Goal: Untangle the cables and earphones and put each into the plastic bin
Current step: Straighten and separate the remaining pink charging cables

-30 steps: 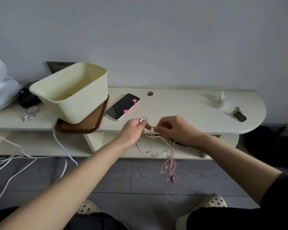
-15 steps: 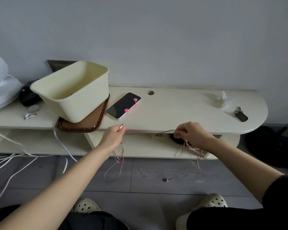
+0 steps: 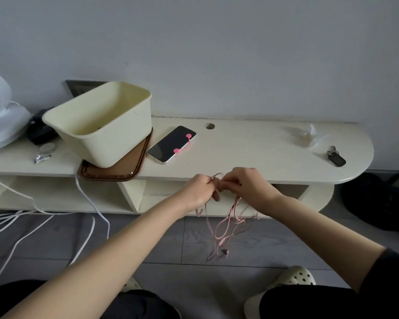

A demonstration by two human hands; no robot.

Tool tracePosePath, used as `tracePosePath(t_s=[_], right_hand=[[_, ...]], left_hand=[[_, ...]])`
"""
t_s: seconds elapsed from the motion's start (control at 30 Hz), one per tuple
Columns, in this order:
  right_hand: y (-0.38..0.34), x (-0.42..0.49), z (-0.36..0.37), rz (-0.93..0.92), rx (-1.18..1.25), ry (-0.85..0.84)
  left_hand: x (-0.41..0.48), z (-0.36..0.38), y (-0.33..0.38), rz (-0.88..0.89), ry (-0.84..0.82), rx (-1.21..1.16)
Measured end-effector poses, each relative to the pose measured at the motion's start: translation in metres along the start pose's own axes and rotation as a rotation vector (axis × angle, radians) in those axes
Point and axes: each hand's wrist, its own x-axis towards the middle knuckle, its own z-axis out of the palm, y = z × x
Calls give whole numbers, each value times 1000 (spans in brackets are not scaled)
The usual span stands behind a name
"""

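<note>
My left hand (image 3: 199, 189) and my right hand (image 3: 245, 184) meet just in front of the shelf's front edge, both pinching thin pink earphones (image 3: 226, 223). Loops of the pink wire hang from the fingers toward the floor, with a small dark piece at the lowest point. The cream plastic bin (image 3: 106, 125) stands tilted on a brown tray (image 3: 115, 172) at the left of the shelf top. A white cable (image 3: 90, 203) runs down from under the tray and spreads over the floor at left.
A phone (image 3: 171, 143) with a pink cable tie (image 3: 182, 145) lies right of the bin. Keys (image 3: 335, 157) and crumpled tissue (image 3: 309, 134) sit at the shelf's right end. A white fan base (image 3: 2, 125) and dark objects stand at far left. My feet in cream clogs (image 3: 283, 286) rest below.
Half a second ago my hands were spread apart with the wire stretched between them. They have come back together, and the pink loops now hang bunched below both hands.
</note>
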Motion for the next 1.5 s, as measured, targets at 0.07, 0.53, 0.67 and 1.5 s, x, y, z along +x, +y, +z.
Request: tracePosePath(t_s=[0.07, 0.53, 0.67, 1.5], right_hand=[[5, -1, 0, 39, 109, 10], [9, -6, 0, 43, 24, -26], [5, -8, 3, 46, 4, -8], [17, -3, -9, 255, 210, 235]], left_hand=[[-2, -2, -1, 12, 28, -6], [-11, -12, -5, -109, -69, -135], [-11, -12, 5, -183, -94, -196], [-8, -25, -22, -97, 52, -137]])
